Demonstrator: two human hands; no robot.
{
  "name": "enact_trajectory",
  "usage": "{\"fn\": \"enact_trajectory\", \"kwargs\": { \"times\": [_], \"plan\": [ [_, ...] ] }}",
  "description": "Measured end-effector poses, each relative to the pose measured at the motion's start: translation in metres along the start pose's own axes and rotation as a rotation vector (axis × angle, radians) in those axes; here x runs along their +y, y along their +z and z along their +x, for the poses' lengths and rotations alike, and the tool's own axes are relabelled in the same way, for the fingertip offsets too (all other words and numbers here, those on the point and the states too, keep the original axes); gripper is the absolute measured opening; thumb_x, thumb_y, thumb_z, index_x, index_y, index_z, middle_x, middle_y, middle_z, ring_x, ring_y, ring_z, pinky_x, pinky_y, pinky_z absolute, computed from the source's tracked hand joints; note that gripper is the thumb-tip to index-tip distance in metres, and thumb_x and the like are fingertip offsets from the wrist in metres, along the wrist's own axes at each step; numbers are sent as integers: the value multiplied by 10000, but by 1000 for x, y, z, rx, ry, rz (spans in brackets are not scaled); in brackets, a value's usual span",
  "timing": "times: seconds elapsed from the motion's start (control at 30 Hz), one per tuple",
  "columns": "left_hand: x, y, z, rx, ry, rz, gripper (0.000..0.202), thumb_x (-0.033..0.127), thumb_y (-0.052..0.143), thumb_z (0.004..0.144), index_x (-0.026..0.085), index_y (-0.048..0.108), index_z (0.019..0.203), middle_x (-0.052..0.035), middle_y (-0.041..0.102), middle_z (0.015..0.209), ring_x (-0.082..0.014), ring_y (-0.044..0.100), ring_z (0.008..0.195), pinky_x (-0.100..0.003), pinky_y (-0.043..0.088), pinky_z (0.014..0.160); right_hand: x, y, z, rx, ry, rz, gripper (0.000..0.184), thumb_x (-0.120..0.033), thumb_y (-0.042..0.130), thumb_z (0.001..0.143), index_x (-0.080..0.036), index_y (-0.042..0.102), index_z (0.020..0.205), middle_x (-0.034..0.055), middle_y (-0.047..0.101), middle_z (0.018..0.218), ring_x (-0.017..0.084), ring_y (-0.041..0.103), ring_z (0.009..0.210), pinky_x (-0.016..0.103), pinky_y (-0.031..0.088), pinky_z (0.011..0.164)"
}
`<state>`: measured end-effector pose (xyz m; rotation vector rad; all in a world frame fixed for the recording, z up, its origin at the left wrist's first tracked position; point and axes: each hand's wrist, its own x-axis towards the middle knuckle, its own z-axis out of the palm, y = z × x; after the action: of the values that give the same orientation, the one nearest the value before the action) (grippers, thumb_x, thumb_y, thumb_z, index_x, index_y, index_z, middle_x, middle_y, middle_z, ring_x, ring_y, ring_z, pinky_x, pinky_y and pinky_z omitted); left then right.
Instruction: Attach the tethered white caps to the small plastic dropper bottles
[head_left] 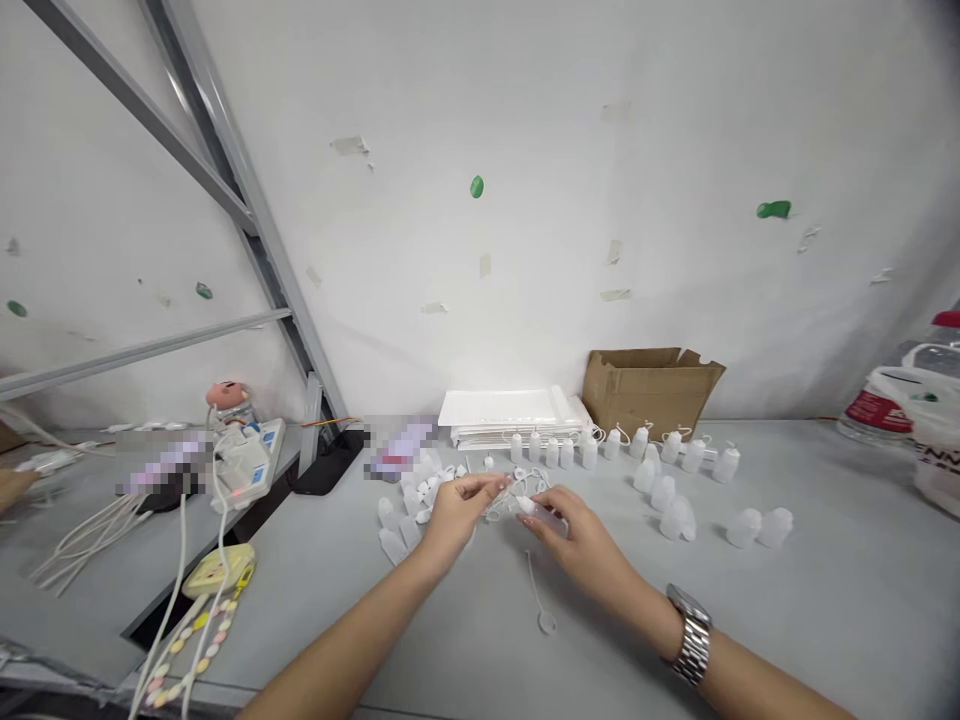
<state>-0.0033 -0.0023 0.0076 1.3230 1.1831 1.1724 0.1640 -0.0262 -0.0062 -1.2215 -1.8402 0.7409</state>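
My right hand [581, 535], with a metal watch on its wrist, grips a small translucent plastic bottle [544, 514] lying sideways, nozzle toward the left. My left hand [457, 508] pinches a small white cap piece [504, 484] just beside the bottle's nozzle. Both hands hover over a grey table [787, 620]. A loose white loop strap [540, 600] lies on the table below the hands. A heap of small white caps and bottles [412, 500] sits just left of my left hand.
Several upright small bottles [660, 460] stand in rows behind and right of the hands. A cardboard box [649, 390] and a stack of white sheets [510, 412] are at the wall. A power strip with cables [244, 460] lies left; plastic bags [911, 415] are far right.
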Motion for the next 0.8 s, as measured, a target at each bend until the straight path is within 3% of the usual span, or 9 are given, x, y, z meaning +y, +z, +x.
{"fn": "enact_trajectory", "kwargs": {
  "times": [0.1,0.23,0.43,0.63,0.8],
  "plan": [
    [0,-2,2,64,27,-10,369,418,660,636,192,682,927,-81,555,1219,-257,438,1181,-344,339,965,5,-2,2,136,-74,-75,193,-375,569,764,-201,610,836,59,517,891,221,486,900,377,400,821],
    [-1,-2,2,69,-13,-72,420,401,674,632,199,653,999,-80,520,1252,-260,421,1199,-366,307,1003,6,-3,3,212,-64,-76,231,-394,588,749,-208,638,877,54,470,844,222,471,864,389,412,793],
    [-6,3,0,20,-93,-157,506,359,711,602,174,614,1063,-106,605,1138,-257,498,1129,-380,337,993,3,1,1,171,-31,14,219,-375,563,769,-190,597,882,40,454,847,171,478,736,333,444,693],
    [-7,2,1,95,-67,-178,379,335,704,613,165,656,949,-108,601,1151,-243,498,1130,-365,323,1000,0,2,-2,112,-7,18,140,-297,499,810,-204,574,883,36,465,885,155,499,757,304,452,691],
    [-14,0,3,79,-97,-178,373,329,695,623,157,651,951,-122,606,1140,-235,504,1120,-353,319,994,2,3,-1,100,1,25,173,-307,463,825,-210,580,906,38,491,887,152,525,744,301,466,685]
  ]
}}
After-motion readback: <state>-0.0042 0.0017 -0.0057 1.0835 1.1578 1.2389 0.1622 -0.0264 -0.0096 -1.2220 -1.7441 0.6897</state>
